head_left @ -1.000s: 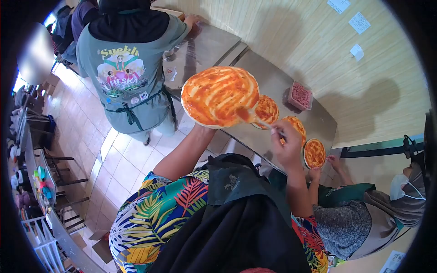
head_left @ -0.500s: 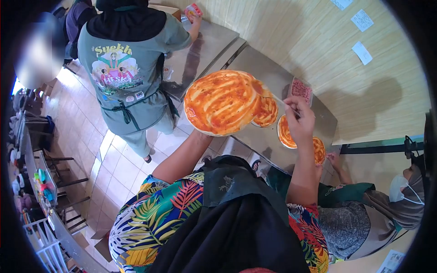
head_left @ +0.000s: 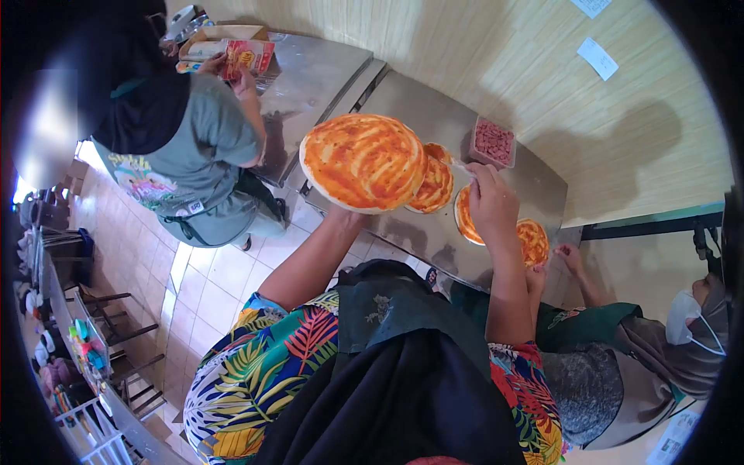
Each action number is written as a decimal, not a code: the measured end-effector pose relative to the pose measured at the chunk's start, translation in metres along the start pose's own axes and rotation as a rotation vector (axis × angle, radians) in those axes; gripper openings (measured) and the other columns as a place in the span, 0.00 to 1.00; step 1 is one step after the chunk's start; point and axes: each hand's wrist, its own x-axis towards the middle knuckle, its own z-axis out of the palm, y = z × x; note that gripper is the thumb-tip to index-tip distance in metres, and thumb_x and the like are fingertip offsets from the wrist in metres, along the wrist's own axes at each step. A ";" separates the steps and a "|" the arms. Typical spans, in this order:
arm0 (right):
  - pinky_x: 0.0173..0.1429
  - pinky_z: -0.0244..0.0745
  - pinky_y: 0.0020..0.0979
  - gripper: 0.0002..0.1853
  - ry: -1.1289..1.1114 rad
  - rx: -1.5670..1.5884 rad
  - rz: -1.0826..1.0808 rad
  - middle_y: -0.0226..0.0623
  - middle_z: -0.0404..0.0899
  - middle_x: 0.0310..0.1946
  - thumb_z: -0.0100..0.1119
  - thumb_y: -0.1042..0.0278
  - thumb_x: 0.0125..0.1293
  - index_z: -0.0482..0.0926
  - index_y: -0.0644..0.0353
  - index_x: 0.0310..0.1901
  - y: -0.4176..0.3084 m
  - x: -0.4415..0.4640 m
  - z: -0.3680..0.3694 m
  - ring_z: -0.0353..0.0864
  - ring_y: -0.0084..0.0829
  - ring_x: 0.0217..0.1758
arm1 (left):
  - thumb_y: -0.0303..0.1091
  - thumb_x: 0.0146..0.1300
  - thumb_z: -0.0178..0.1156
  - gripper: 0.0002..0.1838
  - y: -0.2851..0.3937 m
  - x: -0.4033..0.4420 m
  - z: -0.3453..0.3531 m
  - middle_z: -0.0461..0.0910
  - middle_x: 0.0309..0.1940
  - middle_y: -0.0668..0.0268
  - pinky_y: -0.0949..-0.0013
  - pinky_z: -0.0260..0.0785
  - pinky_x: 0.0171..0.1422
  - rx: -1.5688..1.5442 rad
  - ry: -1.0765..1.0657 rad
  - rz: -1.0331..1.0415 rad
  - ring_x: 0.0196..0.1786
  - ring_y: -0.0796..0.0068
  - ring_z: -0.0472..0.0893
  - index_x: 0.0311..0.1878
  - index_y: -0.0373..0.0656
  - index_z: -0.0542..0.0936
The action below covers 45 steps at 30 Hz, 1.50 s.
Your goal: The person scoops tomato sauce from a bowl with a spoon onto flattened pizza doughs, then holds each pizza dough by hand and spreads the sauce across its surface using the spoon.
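My left hand (head_left: 346,218) holds a large round pizza base (head_left: 363,163) from beneath. Its fingers are hidden under the dough. Red sauce covers most of the base in streaks, with a pale rim showing. My right hand (head_left: 494,200) grips the handle of a spoon (head_left: 459,164), whose sauce-coated bowl end is just right of the large base. Smaller sauced pizza bases lie on the metal table beyond: one (head_left: 432,191) partly behind the large one, another (head_left: 465,215) partly covered by my right hand, and a third (head_left: 533,242) beside my right forearm.
A clear container of diced pink meat (head_left: 494,142) stands by the wall on the metal table (head_left: 418,97). At left, a co-worker holds a red packet (head_left: 249,57) near a cardboard box (head_left: 232,32). A masked co-worker's hand (head_left: 570,257) is near the table's right end.
The large base and my right hand with the spoon have shifted slightly left in view. The left co-worker has turned and now holds the red packet in both hands.
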 end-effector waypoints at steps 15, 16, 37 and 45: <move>0.41 0.74 0.42 0.10 -0.104 -0.042 0.025 0.38 0.79 0.38 0.53 0.72 0.61 0.76 0.55 0.45 -0.057 -0.004 0.000 0.80 0.44 0.41 | 0.51 0.71 0.46 0.22 0.017 -0.002 0.016 0.77 0.55 0.59 0.52 0.76 0.58 -0.035 0.152 0.222 0.55 0.59 0.79 0.57 0.44 0.72; 0.40 0.74 0.42 0.10 -0.100 -0.033 0.020 0.39 0.78 0.37 0.54 0.73 0.60 0.77 0.56 0.44 -0.059 -0.003 -0.003 0.80 0.43 0.40 | 0.51 0.71 0.46 0.22 0.018 0.001 0.010 0.77 0.55 0.58 0.52 0.76 0.57 -0.039 0.163 0.238 0.55 0.59 0.79 0.57 0.44 0.72; 0.34 0.72 0.40 0.12 -0.003 0.275 -0.324 0.41 0.75 0.32 0.54 0.78 0.60 0.75 0.59 0.46 -0.118 0.027 0.018 0.79 0.43 0.34 | 0.45 0.70 0.50 0.24 0.027 -0.037 -0.025 0.73 0.61 0.57 0.54 0.72 0.64 -0.190 -0.028 0.043 0.59 0.59 0.76 0.63 0.42 0.69; 0.34 0.72 0.39 0.11 0.201 0.421 -0.314 0.40 0.76 0.32 0.53 0.78 0.62 0.75 0.57 0.46 -0.120 0.015 0.016 0.79 0.41 0.32 | 0.46 0.70 0.50 0.26 0.024 -0.035 -0.023 0.72 0.62 0.56 0.53 0.71 0.65 -0.135 -0.047 -0.011 0.61 0.58 0.76 0.65 0.42 0.67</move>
